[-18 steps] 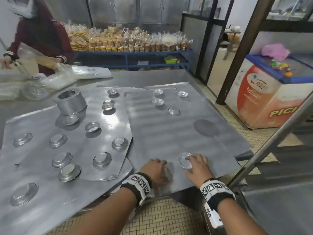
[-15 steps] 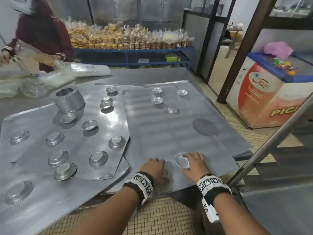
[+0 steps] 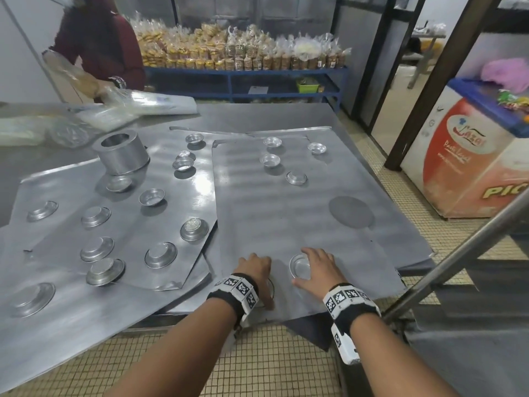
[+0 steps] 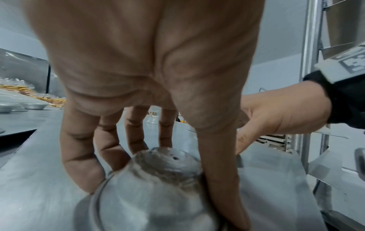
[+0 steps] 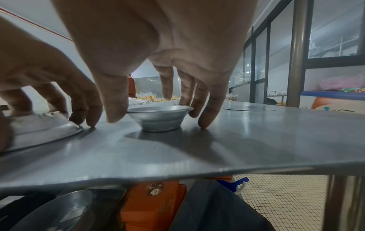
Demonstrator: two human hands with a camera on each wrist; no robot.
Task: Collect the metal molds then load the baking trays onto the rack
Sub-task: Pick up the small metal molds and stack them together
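Two small metal molds sit near the front edge of the grey baking tray. My left hand covers an upside-down mold, with fingers and thumb curled round its sides. My right hand pinches the rim of an upright mold between thumb and fingers; this mold still rests on the tray. Several more molds lie at the tray's far end. Others are scattered over the overlapping trays on the left.
A tall metal ring stands on the left trays. The slanted metal rack frame rises close by on my right. A person handles plastic bags at the back left. A freezer chest stands at the right.
Both hands stay on the same two molds. The right thumb and fingers have drawn in round the rim of the upright mold.
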